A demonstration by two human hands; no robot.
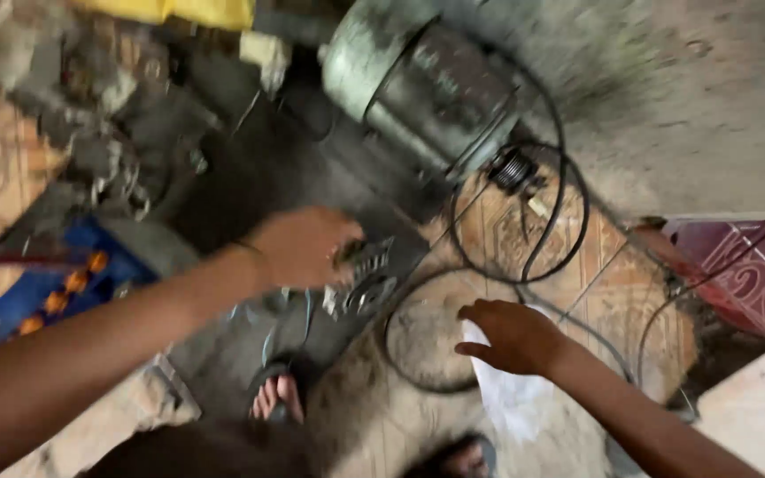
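One camera only — worn on the person's head, it looks steeply down over both forearms at the floor (595, 292), so there is no second view to share any ground with it. It sits close, near enough that the left hand (303, 246) and right hand (511, 336) fill the middle of the frame, with the person's sandalled foot (278, 396) at the lower edge directly beneath the lens. The view is tilted and motion-blurred — the grey motor (422, 84) lies toward the top, the black cable loops (524, 221) at centre right.
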